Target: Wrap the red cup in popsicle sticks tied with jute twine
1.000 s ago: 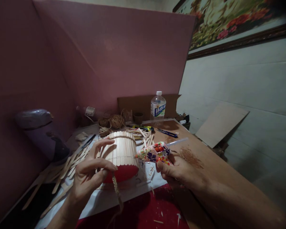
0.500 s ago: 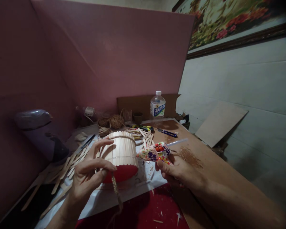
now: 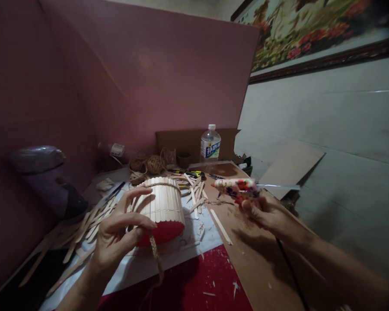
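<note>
Stick-covered tub [image 3: 164,204] tilted over white paper, well in from desk's [image 3: 259,276] right edge, red end facing near edge. Probably light, stiff; glued sticks could pop off, so grip around wall. Left hand [image 3: 116,231]: fingers pinching soft braided cord [image 3: 154,249] at rim. Right hand [image 3: 264,216]: fingers wrapped around glue gun [image 3: 235,189]; avoid nozzle, likely hot. Bottle [image 3: 210,144], far right corner: label reads "补水", rest unclear.

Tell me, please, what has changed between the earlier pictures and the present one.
The right hand has moved the glue gun up and to the right, away from the stick-covered container, where its nozzle was close against the side. Nothing was let go. The left hand stays at the container, its fingers still pinching the braided cord.
</note>
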{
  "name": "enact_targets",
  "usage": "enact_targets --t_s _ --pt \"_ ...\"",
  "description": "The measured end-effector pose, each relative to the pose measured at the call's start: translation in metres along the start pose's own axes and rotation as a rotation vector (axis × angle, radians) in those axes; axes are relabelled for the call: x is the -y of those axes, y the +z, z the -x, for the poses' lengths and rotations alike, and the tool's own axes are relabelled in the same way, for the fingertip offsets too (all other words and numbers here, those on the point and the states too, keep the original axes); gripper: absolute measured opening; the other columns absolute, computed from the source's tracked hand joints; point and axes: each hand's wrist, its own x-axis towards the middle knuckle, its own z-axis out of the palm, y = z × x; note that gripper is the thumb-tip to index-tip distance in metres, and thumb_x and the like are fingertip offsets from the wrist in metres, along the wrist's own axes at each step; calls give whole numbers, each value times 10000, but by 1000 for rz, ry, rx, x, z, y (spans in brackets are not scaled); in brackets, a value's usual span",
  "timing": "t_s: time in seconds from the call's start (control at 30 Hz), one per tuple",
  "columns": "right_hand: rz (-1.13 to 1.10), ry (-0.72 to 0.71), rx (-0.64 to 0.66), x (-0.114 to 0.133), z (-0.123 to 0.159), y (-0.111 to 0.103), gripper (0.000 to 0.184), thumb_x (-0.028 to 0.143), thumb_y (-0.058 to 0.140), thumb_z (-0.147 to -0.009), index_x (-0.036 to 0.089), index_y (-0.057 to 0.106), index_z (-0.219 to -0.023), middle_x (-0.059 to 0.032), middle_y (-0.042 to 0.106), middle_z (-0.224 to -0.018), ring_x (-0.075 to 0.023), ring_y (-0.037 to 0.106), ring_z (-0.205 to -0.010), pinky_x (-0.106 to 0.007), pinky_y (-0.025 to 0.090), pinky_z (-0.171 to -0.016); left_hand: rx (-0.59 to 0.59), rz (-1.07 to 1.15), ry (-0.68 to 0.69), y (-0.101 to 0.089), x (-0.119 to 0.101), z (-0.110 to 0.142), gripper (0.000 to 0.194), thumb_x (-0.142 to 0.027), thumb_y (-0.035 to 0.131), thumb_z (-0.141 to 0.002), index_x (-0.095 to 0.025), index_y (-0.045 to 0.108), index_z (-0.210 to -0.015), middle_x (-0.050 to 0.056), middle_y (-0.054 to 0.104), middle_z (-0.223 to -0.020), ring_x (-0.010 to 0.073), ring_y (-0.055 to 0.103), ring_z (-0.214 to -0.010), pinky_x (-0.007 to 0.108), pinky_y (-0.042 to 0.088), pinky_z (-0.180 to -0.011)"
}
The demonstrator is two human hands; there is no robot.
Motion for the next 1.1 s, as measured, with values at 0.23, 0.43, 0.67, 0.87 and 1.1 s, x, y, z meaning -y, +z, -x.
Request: enact_targets --t_s 0.23,0.43,0.67,0.87,1.1 --pt "674 -47 48 -32 25 -14 421 432 320 -976 191 568 -1216 -129 654 -1230 -285 628 -1106 -423 492 -928 -3 19 9 2 2 1 228 -191 543 -872 -252 759 -831 36 494 -1325 280 420 -1305 461 397 -1130" --pt "853 -152 13 -66 45 -14 424 348 300 -983 149 554 -1257 -152 638 -1263 -285 615 -1123 -457 493 -938 -9 40 24 1 5 2 218 -199 553 -864 -259 762 -840 40 497 -1312 287 409 -1307 480 396 -1127" --pt "764 -322 -28 -22 42 -8 288 345 505 -911 214 625 -1136 -118 658 -1191 -299 585 -1118 -488 440 -950 -22 98 -20 5 2 3 214 -206 566 -857 -261 771 -829 60 496 -1290 312 394 -1317 519 362 -1139" --pt "374 -376 32 80 17 79 227 377 604 -880 197 659 -752 11 656 -644 -125 555 -578 -259 377 -572 -30 105 -20 7 0 2 191 -234 589 -851 -254 776 -817 77 485 -1272 316 388 -1312 516 362 -1135" --pt "442 -191 125 110 6 120 188 276 648 -827 174 676 -672 -20 656 -617 -113 503 -538 -254 257 -513 -14 72 22 7 -1 1 153 -252 637 -823 -282 786 -845 76 469 -1279 312 419 -1293 515 374 -1122"
